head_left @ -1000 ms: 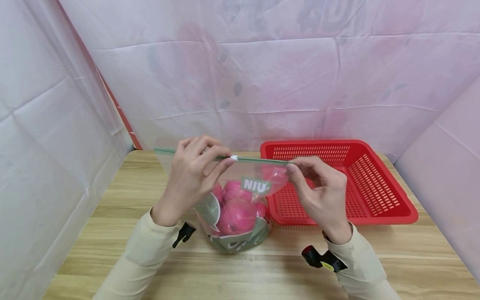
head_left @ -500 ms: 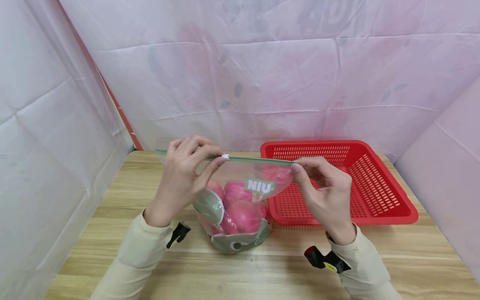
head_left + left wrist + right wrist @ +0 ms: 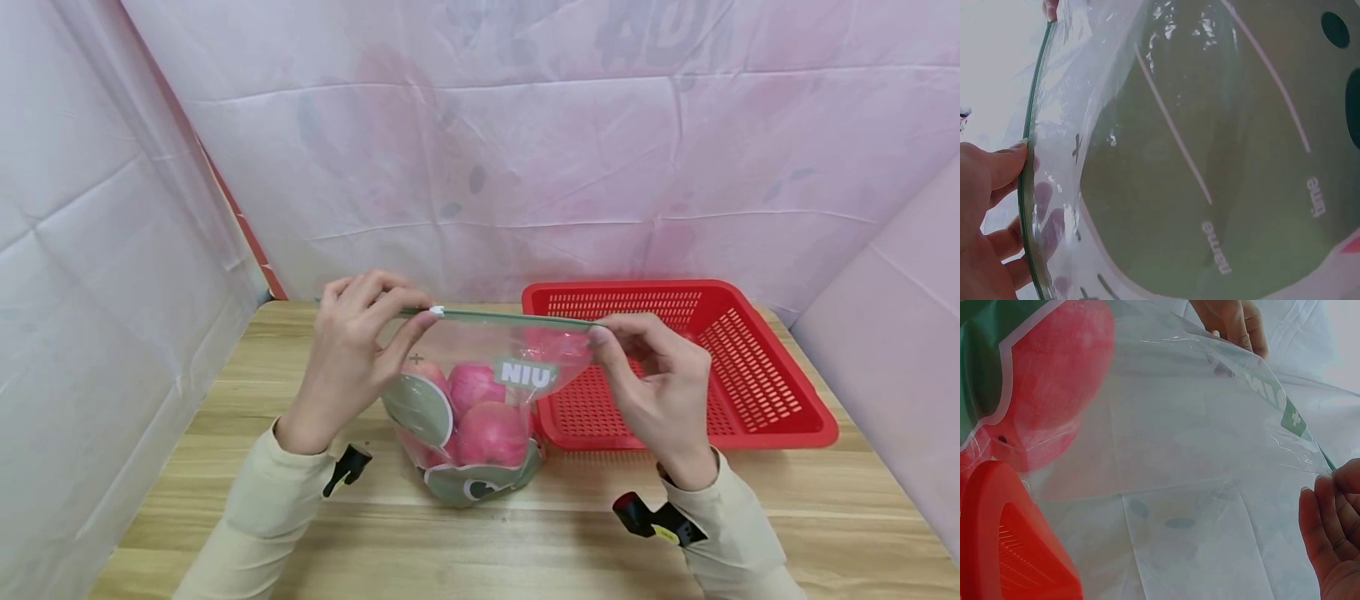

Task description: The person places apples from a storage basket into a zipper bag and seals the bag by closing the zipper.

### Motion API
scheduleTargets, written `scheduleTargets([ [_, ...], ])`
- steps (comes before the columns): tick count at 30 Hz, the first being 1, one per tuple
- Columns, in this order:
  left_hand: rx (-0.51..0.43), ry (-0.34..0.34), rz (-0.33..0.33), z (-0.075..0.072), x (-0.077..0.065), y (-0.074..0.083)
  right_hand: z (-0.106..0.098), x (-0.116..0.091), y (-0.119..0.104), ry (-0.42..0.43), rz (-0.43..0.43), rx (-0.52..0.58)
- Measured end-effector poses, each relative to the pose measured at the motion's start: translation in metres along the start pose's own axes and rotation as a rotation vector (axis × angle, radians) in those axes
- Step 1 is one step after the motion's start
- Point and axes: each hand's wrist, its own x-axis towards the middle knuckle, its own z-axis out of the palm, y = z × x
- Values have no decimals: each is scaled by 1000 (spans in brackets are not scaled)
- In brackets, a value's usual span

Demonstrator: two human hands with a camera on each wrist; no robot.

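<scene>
A clear slider zip bag (image 3: 416, 408) with green print stands upright on the table in the head view, several pinkish-red apples (image 3: 491, 433) inside it. My left hand (image 3: 348, 358) pinches the green zip strip at the white slider (image 3: 437, 311), between thumb and fingers. At the strip's right end, my right hand (image 3: 660, 392) pinches the bag's top corner, so the strip is drawn taut between both hands. The left wrist view has my left thumb and fingers on the zip strip (image 3: 1027, 119). In the right wrist view the pinched corner sits at my right fingertips (image 3: 1325, 487).
A red plastic basket (image 3: 765, 440) with slotted walls stands right of the bag, partly behind my right hand. Everything rests on a wooden table (image 3: 480, 558). Pale printed cloth (image 3: 525, 167) hangs behind and at both sides.
My left hand and the white slider have moved left along the zip strip. My right hand has shifted slightly right, still holding the corner.
</scene>
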Motion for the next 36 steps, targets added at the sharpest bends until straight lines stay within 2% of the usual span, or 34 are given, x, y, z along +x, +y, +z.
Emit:
scheduleTargets([
  [36,1,34,-34,-13,-8,-9,-3,0,0,19,15,-20],
])
